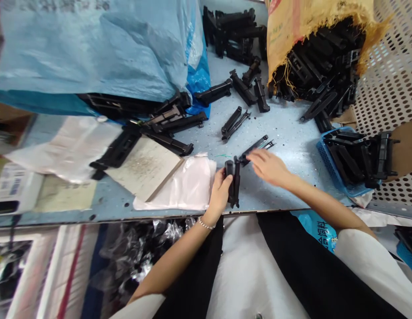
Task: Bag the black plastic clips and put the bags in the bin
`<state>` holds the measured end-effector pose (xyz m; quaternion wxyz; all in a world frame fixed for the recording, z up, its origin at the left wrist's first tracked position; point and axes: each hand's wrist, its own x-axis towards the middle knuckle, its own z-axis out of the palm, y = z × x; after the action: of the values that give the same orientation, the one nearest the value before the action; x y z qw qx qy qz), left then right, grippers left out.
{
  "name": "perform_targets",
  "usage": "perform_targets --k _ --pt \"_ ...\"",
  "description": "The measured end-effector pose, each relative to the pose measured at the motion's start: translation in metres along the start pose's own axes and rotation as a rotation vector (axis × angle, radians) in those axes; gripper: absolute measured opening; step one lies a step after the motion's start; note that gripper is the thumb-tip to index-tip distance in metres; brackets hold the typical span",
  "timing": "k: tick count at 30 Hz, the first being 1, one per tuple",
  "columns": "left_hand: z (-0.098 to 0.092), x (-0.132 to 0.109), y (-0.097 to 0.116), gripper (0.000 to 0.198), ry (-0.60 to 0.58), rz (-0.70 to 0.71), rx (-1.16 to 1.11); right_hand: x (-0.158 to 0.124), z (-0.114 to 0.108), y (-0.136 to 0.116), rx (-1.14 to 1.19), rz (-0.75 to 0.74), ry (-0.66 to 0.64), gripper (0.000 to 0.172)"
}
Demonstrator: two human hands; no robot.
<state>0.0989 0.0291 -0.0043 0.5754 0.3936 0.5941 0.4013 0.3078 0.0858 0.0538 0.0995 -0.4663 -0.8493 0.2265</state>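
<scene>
Near the table's front edge, my left hand (219, 193), with a bead bracelet at the wrist, grips a long black plastic part (229, 165) that stands roughly lengthwise to me. A second slim black piece (237, 181) lies right along its side. My right hand (269, 166) is just to the right, its fingers stretched out and slightly blurred. Its fingertips are beside a pair of black plastic pieces (257, 146) lying slantwise; whether they touch is hard to tell. Another such pair (235, 124) rests farther back on the blue table (285, 133).
A yellow woven sack (279, 40) spills black parts at back right, near a blue basket (325, 155) of them. A large light-blue bag (92, 48) stands left. White plastic bags (192, 181) and a dusty board (146, 166) lie left of my hands. Loose parts (242, 88) lie behind.
</scene>
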Motion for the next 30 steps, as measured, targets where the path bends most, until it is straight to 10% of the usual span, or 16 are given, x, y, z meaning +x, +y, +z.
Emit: perform_targets --k 6,15,24,30 --pt "-0.006 0.012 -0.020 0.052 0.044 0.349 0.593 0.021 0.005 0.083 -0.225 0.122 0.115 0.043" --pt "0.047 0.034 0.018 0.081 -0.147 0.412 0.160 -0.006 0.054 0.017 0.261 0.120 0.373 0.027" --pt "0.039 0.040 0.004 0.053 -0.073 0.366 0.254 -0.005 0.058 0.063 0.658 0.611 0.323 0.039" --pt "0.057 0.039 0.008 0.058 -0.178 0.224 0.226 -0.001 0.037 0.049 0.321 0.709 0.228 0.040"
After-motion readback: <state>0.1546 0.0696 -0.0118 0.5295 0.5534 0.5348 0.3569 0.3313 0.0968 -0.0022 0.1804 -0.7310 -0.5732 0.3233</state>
